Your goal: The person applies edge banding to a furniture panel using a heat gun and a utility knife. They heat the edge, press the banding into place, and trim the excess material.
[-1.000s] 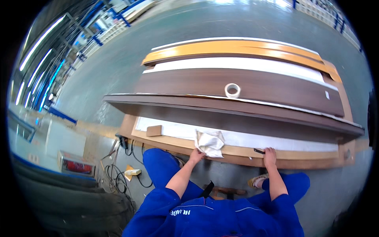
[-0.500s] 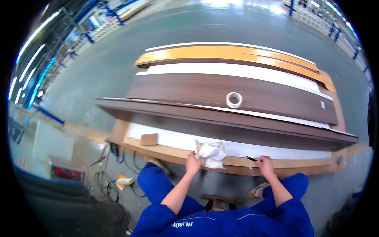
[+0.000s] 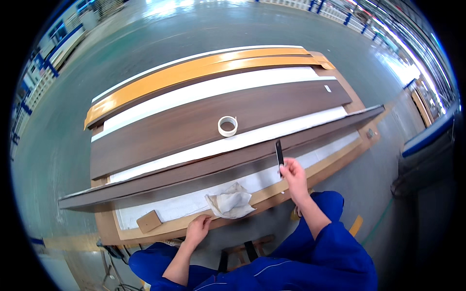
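My right hand (image 3: 294, 178) is closed round a slim black utility knife (image 3: 279, 154), which points away from me, over the dark brown upright panel (image 3: 228, 162). No blade can be made out. At the near edge of the workbench (image 3: 320, 170), my left hand (image 3: 198, 230) rests with its fingers loosely extended and nothing visible in them. Just right of those fingertips lies a crumpled whitish rag (image 3: 230, 202), partly over the bench edge. A small brown block (image 3: 149, 221) sits to the left of that hand, on the white sheeting.
Beyond the upright panel, a flat brown panel (image 3: 174, 128) carries a roll of tape (image 3: 227, 126). Orange-covered strips (image 3: 194, 68) lie along the far side. Close to my legs is a small stool (image 3: 247, 252), and cables (image 3: 114, 274) trail on the floor at lower left.
My view has turned, so the bench appears slanted. My right hand has raised the knife from the near edge toward the upright panel. My left hand has come away from the rag.
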A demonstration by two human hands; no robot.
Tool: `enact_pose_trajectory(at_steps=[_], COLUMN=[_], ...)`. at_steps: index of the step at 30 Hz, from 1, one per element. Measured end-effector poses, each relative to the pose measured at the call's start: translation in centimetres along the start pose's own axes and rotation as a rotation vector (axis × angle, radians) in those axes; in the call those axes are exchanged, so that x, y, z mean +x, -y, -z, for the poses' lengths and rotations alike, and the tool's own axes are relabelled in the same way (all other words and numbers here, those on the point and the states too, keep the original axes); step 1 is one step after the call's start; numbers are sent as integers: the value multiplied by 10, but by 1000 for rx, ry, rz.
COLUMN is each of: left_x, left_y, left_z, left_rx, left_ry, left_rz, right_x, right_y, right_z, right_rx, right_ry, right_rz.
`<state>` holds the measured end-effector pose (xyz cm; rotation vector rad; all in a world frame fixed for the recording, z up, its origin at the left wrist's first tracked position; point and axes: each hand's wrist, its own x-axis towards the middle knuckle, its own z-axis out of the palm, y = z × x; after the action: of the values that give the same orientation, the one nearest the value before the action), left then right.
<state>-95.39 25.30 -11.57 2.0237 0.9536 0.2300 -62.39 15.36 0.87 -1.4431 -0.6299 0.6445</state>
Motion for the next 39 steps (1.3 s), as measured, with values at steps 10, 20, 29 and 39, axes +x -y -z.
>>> enact_pose_trajectory(at_steps=[10,20,29,39], left_x=[-55,-79,-66,-64], left_y=[61,127,144,144], left_z=[120,106,100,97], left_rx=[271,65,84,71], left_ry=[79,6,148,155], left_rz=[-55,178,212,229], right_x=[42,46,44,45], right_y=[-4,-1,-4,-8], right_z=[-33,-26,-35,-41], right_rx=[106,64,134,156], right_ry=[-278,-332,-364,-356], right_rz=[13,21,4,-11])
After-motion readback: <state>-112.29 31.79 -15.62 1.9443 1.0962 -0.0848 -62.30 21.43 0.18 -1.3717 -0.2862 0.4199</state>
